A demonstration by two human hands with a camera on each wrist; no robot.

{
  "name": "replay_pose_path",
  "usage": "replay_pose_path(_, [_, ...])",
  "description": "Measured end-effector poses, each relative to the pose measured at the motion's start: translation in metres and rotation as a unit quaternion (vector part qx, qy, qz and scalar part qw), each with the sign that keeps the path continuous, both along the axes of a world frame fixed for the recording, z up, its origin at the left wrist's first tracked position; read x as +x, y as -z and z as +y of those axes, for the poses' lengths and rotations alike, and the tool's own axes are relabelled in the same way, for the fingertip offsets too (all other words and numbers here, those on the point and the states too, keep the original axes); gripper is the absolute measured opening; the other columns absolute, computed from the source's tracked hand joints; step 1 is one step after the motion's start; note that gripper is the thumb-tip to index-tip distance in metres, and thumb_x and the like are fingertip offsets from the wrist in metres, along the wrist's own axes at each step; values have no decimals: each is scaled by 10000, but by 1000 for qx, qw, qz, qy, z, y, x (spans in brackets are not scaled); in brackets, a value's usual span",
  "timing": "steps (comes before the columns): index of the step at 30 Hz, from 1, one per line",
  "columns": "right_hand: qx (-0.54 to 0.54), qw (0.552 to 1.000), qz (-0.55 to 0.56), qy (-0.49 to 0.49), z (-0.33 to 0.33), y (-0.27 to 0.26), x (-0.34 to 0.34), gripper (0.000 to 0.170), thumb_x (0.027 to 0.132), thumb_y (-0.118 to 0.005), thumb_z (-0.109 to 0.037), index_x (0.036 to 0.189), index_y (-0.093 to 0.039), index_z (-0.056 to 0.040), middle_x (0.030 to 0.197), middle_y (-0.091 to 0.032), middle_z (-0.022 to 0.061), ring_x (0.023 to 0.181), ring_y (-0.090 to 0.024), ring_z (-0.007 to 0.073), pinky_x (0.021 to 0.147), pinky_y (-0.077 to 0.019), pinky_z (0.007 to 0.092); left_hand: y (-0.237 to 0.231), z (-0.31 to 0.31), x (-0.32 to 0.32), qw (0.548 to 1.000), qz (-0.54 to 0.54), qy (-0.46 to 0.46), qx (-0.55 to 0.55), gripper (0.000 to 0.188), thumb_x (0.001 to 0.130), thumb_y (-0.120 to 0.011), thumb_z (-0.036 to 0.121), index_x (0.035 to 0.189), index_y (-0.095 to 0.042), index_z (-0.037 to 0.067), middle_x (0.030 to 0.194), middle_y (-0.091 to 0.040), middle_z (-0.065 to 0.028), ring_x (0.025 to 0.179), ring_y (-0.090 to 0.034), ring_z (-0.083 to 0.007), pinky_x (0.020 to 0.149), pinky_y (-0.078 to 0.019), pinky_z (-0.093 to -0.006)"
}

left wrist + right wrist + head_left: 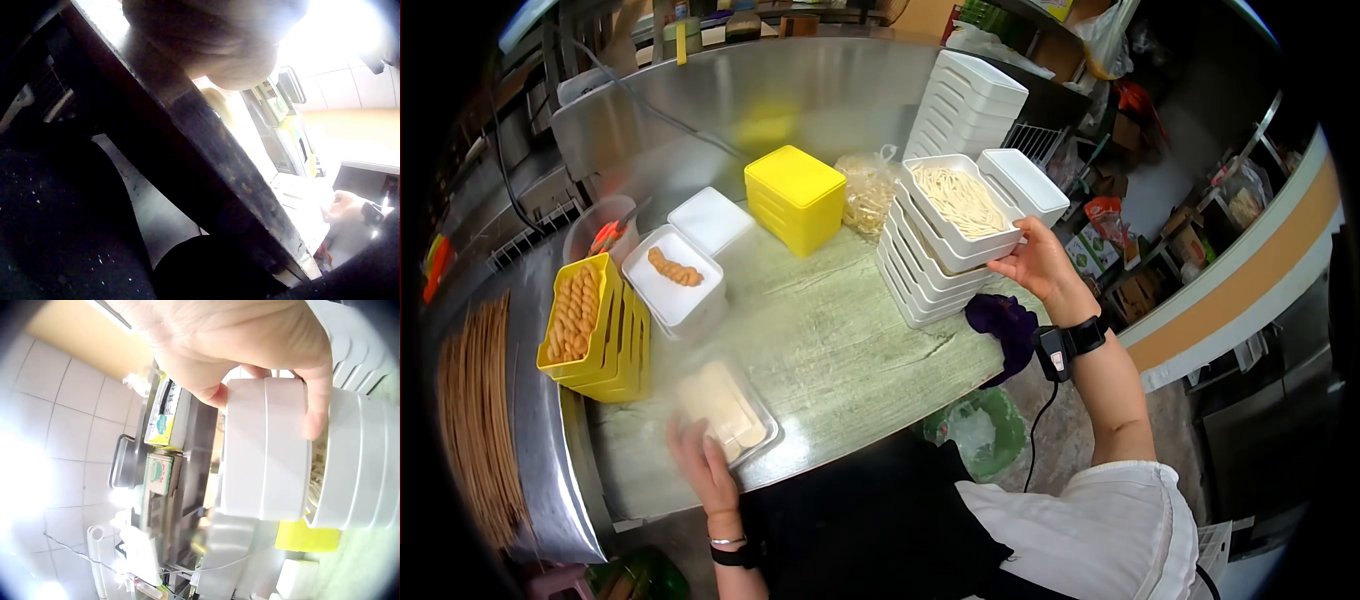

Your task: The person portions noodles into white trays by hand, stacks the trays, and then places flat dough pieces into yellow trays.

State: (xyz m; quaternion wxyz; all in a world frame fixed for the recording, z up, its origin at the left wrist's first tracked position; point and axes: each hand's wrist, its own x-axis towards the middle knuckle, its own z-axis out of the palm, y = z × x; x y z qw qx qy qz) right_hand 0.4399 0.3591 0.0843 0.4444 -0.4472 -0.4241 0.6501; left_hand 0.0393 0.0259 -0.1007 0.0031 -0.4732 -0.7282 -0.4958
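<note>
On the right of the table, my right hand [1036, 260] grips the near end of the top white boxes of a stack, the uppermost filled with pale dough strips [960, 200]. In the right wrist view, thumb and fingers span two white boxes [265, 450], with a gap between them and the box beneath, where more strips show. My left hand [700, 462], blurred, has its fingers extended at the near left corner of a clear tray [772, 430] with flat pale dough pieces [725, 405]. The left wrist view shows mostly the underside of that hand [219, 44].
Yellow crates [605, 340] with twisted dough stand at the left, beside a white box [700, 300] holding one twist. Behind are a yellow box [795, 205], a bag [865, 195] and a taller white stack [965, 105]. A purple cloth [1005, 335] hangs at the table edge.
</note>
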Motion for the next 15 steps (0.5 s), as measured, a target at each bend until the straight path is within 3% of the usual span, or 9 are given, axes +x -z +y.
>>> replay_pose_path(6, [0, 1000, -14, 3, -5, -5, -4, 643, 879, -609, -321, 1386, -378, 1, 1173, -547, 238, 984, -658, 307, 796, -621, 408, 2, 0, -1, 1000, -5, 0, 2, 291, 1006, -465, 206, 1161, -607, 5, 1465, -394, -216, 1289, -457, -339, 1012, -402, -387])
replay_pose_path(9, [2, 1000, -29, -2, -5, -7, -6, 559, 891, -595, -302, 1340, -424, -14, 1100, -583, 183, 946, -663, 271, 788, -626, 398, -3, 0, 2, 999, -34, 6, -5, 336, 1010, -445, 249, 1171, -586, -9, 1457, -393, -264, 1311, -414, -406, 1102, -310, -461])
replay_pose_path(12, [11, 997, -71, -13, -1, -8, 1, 519, 911, -578, -309, 1325, -462, -19, 1092, -608, 156, 942, -662, 244, 794, -610, 377, -2, 0, 1, 1000, -27, 6, -13, 341, 1006, -446, 254, 1174, -585, -8, 1457, -393, -260, 1312, -413, -403, 1101, -310, -462])
replay_pose_path(15, [33, 994, -108, -4, -6, -13, -4, 492, 923, -568, -316, 1309, -491, -20, 1097, -620, 137, 941, -657, 225, 785, -595, 354, 4, 0, -1, 1000, -13, -3, -7, 288, 1014, -456, 211, 1157, -603, 9, 1475, -392, -202, 1261, -472, -328, 1029, -387, -390])
